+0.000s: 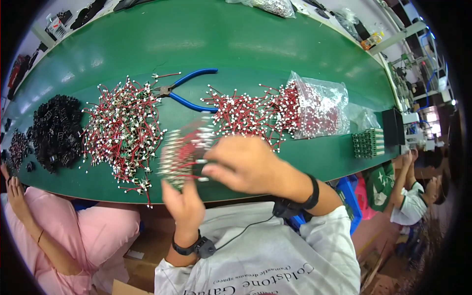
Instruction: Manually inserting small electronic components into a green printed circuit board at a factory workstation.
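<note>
My left hand (186,209) grips the lower edge of a circuit board panel (173,155), raised over the near edge of the green table. Red wires with white connectors lie across the panel and stick out past its right side; motion smears them. At that side, my right hand (241,164) is closed, thumb and index finger pinching around the white end of a red wire lead (200,161). Behind my hands spreads a pile of red wire leads (241,113). Left of the panel lies a heap of small boards with red wires (123,125).
Blue-handled cutters (187,91) lie open beyond my hands. A clear bag (324,108) spills leads on the right; stacked boards (368,143) stand near a black box (392,127). Black plastic parts (58,132) are heaped at left. A person in pink (64,231) sits close on my left.
</note>
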The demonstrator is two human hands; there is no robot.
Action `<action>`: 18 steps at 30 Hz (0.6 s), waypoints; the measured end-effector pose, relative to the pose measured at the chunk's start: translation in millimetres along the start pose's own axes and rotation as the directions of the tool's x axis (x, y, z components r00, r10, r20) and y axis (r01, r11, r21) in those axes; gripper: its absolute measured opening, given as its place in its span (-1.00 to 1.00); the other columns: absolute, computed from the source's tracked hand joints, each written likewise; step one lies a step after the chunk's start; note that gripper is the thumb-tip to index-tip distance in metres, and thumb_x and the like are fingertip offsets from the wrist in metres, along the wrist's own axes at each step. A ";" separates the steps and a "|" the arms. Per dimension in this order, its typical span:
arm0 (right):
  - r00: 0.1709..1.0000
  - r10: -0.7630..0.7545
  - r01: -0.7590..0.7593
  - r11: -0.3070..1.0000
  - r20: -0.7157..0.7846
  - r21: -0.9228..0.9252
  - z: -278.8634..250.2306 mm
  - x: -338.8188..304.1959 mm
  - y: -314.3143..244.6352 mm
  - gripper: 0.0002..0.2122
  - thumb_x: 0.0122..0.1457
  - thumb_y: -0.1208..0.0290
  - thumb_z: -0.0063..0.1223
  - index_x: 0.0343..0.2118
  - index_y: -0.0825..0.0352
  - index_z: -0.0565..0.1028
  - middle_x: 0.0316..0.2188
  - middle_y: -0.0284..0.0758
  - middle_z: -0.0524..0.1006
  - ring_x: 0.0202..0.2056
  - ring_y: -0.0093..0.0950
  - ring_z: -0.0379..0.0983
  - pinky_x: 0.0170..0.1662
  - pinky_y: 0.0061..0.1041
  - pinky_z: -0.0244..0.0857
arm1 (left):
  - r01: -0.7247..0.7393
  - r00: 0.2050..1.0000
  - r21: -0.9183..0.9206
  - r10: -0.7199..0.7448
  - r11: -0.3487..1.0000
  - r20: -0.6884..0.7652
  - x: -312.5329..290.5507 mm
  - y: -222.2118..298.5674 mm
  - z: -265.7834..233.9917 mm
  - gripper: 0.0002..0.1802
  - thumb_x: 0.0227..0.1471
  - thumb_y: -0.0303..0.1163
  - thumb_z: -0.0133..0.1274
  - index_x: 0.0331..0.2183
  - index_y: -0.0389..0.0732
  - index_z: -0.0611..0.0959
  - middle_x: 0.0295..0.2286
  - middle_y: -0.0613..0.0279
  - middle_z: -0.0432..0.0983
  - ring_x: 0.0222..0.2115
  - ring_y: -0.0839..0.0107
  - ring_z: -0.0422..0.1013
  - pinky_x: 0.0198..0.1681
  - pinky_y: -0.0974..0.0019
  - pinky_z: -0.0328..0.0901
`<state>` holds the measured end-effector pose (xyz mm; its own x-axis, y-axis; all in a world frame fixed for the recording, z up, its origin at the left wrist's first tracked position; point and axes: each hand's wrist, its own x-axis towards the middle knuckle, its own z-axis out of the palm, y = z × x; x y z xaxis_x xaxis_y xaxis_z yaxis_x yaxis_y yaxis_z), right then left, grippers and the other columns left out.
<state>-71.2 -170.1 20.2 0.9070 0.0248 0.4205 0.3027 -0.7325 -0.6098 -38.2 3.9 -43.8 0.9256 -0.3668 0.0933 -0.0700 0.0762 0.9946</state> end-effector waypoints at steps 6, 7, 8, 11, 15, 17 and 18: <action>0.975 0.172 -0.206 0.935 -0.138 -0.289 -25.3 67.4 89.1 -0.87 0.03 0.39 0.15 -0.41 0.33 0.57 -0.49 -0.18 0.49 -0.43 -0.21 0.47 -0.30 -0.29 0.38 | -0.074 0.966 -0.370 -0.025 0.926 -0.256 4.2 3.3 -16.5 -0.57 0.08 -0.73 -0.19 0.03 -0.48 0.34 -0.04 -0.03 0.38 0.00 0.24 0.36 0.15 0.11 0.25; 0.976 0.194 -0.214 0.926 -0.095 -0.311 -18.0 75.9 97.0 -0.87 0.01 0.39 0.15 -0.41 0.32 0.58 -0.47 -0.16 0.49 -0.39 -0.19 0.47 -0.26 -0.27 0.37 | -0.058 0.964 -0.374 -0.045 0.926 -0.262 3.7 3.3 -15.5 -0.57 0.07 -0.74 -0.21 0.03 -0.48 0.34 -0.04 -0.03 0.38 -0.01 0.22 0.37 0.15 0.10 0.25; 0.974 0.218 -0.224 0.915 -0.054 -0.337 -12.8 80.4 101.4 -0.88 0.00 0.39 0.16 -0.42 0.32 0.59 -0.45 -0.14 0.49 -0.35 -0.17 0.47 -0.22 -0.25 0.36 | -0.064 0.962 -0.385 -0.045 0.921 -0.268 3.9 4.8 -11.7 -0.57 0.07 -0.75 -0.22 0.03 -0.47 0.34 -0.04 -0.03 0.38 -0.03 0.23 0.38 0.14 0.11 0.26; 0.945 0.328 -0.299 0.864 0.000 -0.404 4.9 84.5 105.8 -0.90 -0.02 0.42 0.14 -0.46 0.33 0.59 -0.44 -0.14 0.49 -0.31 -0.14 0.47 -0.19 -0.23 0.35 | -0.025 0.970 -0.352 -0.063 0.936 -0.236 1.1 1.3 -17.0 -0.45 0.01 -0.75 -0.25 0.09 -0.37 0.28 0.01 -0.01 0.34 0.00 0.19 0.36 0.14 -0.03 0.24; 0.926 0.371 -0.371 0.846 -0.076 -0.382 19.9 81.0 113.3 -0.91 -0.03 0.45 0.08 -0.54 0.35 0.52 -0.43 -0.11 0.49 -0.31 -0.12 0.46 -0.20 -0.20 0.35 | -0.047 0.962 -0.386 -0.063 0.921 -0.267 -0.1 5.5 -17.8 -0.56 0.08 -0.74 -0.22 0.04 -0.46 0.33 -0.05 0.00 0.38 -0.04 0.27 0.38 0.13 0.15 0.27; 0.926 0.368 -0.373 0.846 -0.089 -0.381 20.0 81.6 112.7 -0.92 -0.03 0.45 0.06 -0.54 0.34 0.51 -0.44 -0.11 0.49 -0.32 -0.12 0.46 -0.21 -0.19 0.35 | -0.046 0.962 -0.379 -0.061 0.924 -0.266 -0.4 4.2 -17.5 -0.55 0.07 -0.74 -0.22 0.04 -0.45 0.33 -0.04 0.00 0.38 -0.04 0.27 0.38 0.13 0.15 0.27; 0.924 0.368 -0.378 0.844 -0.101 -0.380 19.4 81.4 112.5 -0.92 -0.03 0.46 0.05 -0.55 0.34 0.50 -0.45 -0.11 0.49 -0.33 -0.12 0.45 -0.21 -0.19 0.35 | -0.041 0.962 -0.373 -0.063 0.927 -0.264 -0.5 3.2 -17.1 -0.55 0.07 -0.74 -0.22 0.05 -0.45 0.32 -0.04 -0.01 0.37 -0.04 0.27 0.37 0.13 0.15 0.27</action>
<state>42.4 -237.3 -27.2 0.9201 -0.3155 0.2320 -0.1984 -0.8863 -0.4184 -32.6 20.2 -41.4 0.9935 -0.1131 0.0150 0.0356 0.4319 0.9012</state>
